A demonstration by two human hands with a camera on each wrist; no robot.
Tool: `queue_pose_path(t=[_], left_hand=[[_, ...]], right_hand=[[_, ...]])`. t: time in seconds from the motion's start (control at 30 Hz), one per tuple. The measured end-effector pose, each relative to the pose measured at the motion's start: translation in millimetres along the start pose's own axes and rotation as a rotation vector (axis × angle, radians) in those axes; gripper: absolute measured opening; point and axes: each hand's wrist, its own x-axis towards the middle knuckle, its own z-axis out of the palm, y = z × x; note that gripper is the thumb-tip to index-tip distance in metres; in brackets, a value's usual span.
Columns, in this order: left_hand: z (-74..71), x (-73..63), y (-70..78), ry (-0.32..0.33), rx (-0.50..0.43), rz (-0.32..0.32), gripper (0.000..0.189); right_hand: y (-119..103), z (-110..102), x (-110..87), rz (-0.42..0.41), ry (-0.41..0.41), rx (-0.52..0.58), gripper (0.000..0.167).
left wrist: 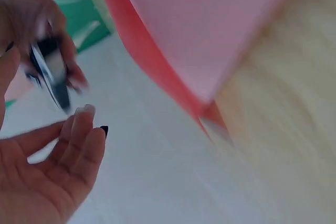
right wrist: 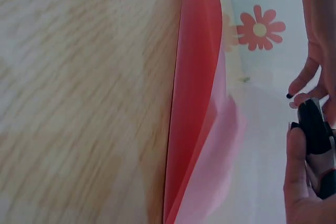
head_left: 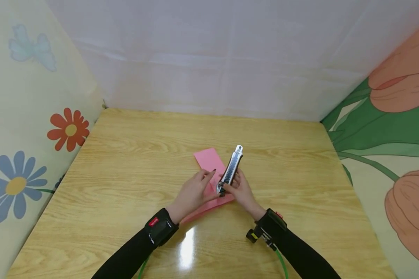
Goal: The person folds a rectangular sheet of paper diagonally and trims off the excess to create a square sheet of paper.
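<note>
While the right hand (head_left: 242, 190) grips the silver metal utility knife with a black end (head_left: 231, 170) by its lower part, fingers curled round the body, the tip of the knife points up and away from the person. The left hand (head_left: 192, 192) is beside it, relaxed and open, fingers nearly straight, holding nothing; its fingertips are close to the knife and seem to rest on or just above the folded pink paper sheet (head_left: 209, 162). This paper lies in the middle of the glossy light wooden table (head_left: 125, 162), under and behind both hands.

To do this step well, I judge that the right hand should keep a firm hold low on the handle, and the left fingers should stay away from the front end of the knife while steadying the paper flat.

Some things are hard to read. Both wrist views are blurred. Whether the blade is pushed out I cannot tell, because the tip is too small in the head view. In the right wrist view only the black end of the knife shows, and the paper's near edge looks lifted a little. Both forearms in black sleeves (head_left: 132, 252) are cut off by the frame.
</note>
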Motion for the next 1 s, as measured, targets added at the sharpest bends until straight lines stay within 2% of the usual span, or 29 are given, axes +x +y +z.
queue_pose_path(t=[0.07, 0.13, 0.23, 0.3, 0.4, 0.5, 0.67, 0.87, 1.0], left_hand=[[-2.9, 3.6, -8.7, -0.067, 0.044, 0.047, 0.062], [-2.5, 7.3, -16.9, -0.171, 0.084, 0.104, 0.062], [5.8, 10.8, -26.1, -0.355, 0.102, 0.177, 0.068], [13.8, 11.5, -29.7, -0.452, 0.094, 0.205, 0.074], [24.8, 10.1, -32.7, -0.521, 0.074, 0.225, 0.081], [30.8, 6.9, -34.2, -0.542, 0.065, 0.213, 0.082], [31.8, 0.6, -36.4, -0.543, 0.090, 0.122, 0.078], [35.4, -5.6, -39.4, -0.486, 0.162, 0.095, 0.075], [36.5, -9.7, -40.9, -0.407, 0.148, 0.105, 0.075]], right_hand=[[-1.2, -10.1, -0.5, 0.000, 0.025, 0.004, 0.063], [-1.8, -20.2, -1.5, 0.000, 0.048, -0.010, 0.064], [-1.9, -31.5, -2.5, 0.019, 0.045, -0.046, 0.068], [-1.9, -35.8, -2.9, 0.031, 0.028, -0.073, 0.068], [-1.2, -38.1, -2.9, 0.052, 0.012, -0.094, 0.068], [1.3, -38.9, -4.6, 0.069, 0.016, -0.114, 0.067], [6.2, -40.4, -7.4, 0.069, -0.008, -0.132, 0.064], [11.0, -42.8, -8.8, 0.012, -0.050, -0.220, 0.047], [11.1, -44.0, -9.6, 0.008, -0.009, -0.252, 0.031]])
